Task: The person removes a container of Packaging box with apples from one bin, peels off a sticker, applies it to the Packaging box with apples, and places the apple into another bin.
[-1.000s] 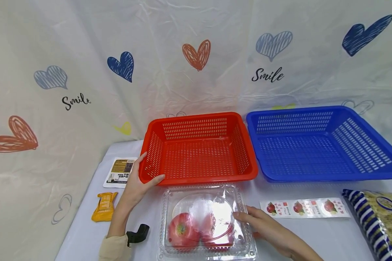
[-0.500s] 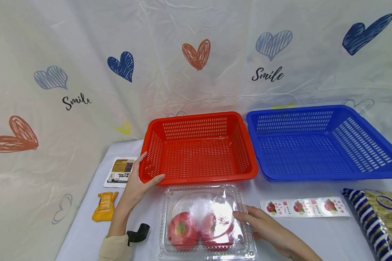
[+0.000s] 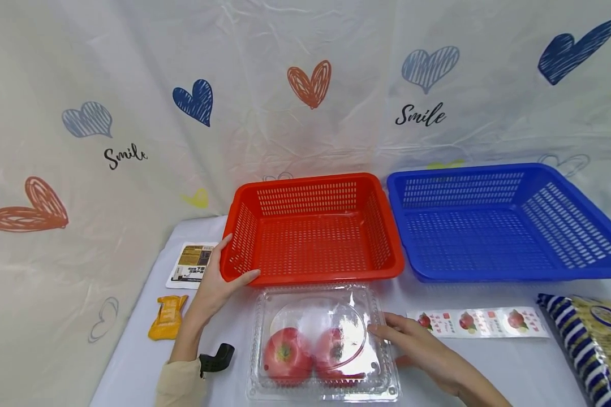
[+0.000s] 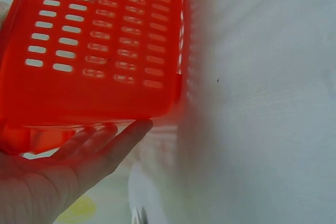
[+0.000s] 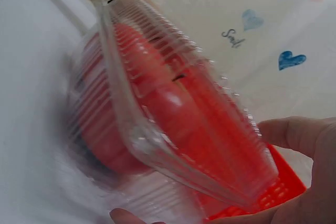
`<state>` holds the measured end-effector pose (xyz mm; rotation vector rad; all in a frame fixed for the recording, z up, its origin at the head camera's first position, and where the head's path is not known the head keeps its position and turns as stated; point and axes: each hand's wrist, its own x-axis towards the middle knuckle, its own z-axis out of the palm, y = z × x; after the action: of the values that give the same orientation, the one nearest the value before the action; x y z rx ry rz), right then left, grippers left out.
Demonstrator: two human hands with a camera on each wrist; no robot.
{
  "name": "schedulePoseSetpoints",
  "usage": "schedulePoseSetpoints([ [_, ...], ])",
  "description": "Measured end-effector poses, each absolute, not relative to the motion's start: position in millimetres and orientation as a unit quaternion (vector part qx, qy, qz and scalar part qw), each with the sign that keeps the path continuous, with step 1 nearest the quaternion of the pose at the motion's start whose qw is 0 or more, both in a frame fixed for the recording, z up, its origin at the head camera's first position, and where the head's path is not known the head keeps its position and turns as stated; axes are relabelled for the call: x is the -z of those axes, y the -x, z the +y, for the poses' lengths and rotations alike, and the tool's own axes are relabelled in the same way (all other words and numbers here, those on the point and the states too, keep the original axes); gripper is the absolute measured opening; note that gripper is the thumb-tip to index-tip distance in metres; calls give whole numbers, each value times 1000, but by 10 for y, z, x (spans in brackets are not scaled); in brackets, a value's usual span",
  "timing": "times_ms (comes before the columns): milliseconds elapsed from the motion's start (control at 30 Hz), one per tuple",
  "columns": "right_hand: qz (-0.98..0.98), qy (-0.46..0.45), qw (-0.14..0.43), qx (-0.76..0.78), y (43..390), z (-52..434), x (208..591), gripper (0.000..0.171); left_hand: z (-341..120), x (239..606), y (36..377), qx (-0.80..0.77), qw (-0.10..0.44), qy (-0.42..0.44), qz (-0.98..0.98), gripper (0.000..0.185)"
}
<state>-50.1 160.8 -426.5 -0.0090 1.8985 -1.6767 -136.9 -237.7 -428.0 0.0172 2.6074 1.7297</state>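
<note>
Shifting slightly fwd, R hand (image 3: 421, 342) pinches clear box (image 3: 319, 320), prob. just adjusting hold, w/ L hand (image 3: 216, 282) spread round red basket (image 3: 313, 249) corner.

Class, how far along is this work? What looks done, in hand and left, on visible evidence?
Done: two red apples sit inside the clear container, its top over them.
In hand: the right hand has its grip on the container's side; the left hand has its grip on the red basket.
Left, probably: moving the container into the basket, since it sits in front; perhaps labelling, as the label strip lies apart.
</note>
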Motion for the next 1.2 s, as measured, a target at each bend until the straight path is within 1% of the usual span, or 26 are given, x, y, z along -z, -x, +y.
schedulePoseSetpoints([
  [200, 715, 31, 270, 644, 514, 1787, 4192, 72, -2387, 4275, 1300, -575, 17, -5, 818, 102],
  [333, 731, 59, 254, 631, 527, 1937, 4144, 68, -2432, 4284, 1224, -581, 25, 6, 814, 105],
  [467, 795, 94, 206, 563, 531, 2087, 4101, 57, -2483, 4265, 1119, -563, 34, 13, 826, 109],
  [600, 845, 117, 151, 499, 559, 2228, 4102, 48, -2517, 4196, 972, -498, 40, 37, 865, 111],
  [667, 851, 131, 143, 488, 584, 2308, 4118, 46, -2514, 4145, 882, -463, 46, 51, 884, 110],
  [767, 854, 168, 128, 475, 639, 2422, 4163, 42, -2491, 4067, 762, -426, 59, 62, 901, 97],
  [833, 855, 192, 114, 467, 676, 2485, 4205, 40, -2475, 4018, 694, -409, 65, 57, 908, 82],
  [900, 861, 215, 85, 454, 714, 2533, 4245, 38, -2464, 3987, 642, -414, 75, 40, 906, 66],
  [1000, 874, 221, 55, 429, 745, 2589, 4286, 37, -2456, 3999, 597, -459, 100, -7, 883, 49],
  [1100, 890, 211, 57, 400, 762, 2624, 4303, 39, -2460, 4064, 584, -513, 136, -62, 845, 50],
  [1200, 905, 200, 73, 368, 779, 2655, 4311, 43, -2456, 4164, 587, -554, 162, -104, 810, 62],
])
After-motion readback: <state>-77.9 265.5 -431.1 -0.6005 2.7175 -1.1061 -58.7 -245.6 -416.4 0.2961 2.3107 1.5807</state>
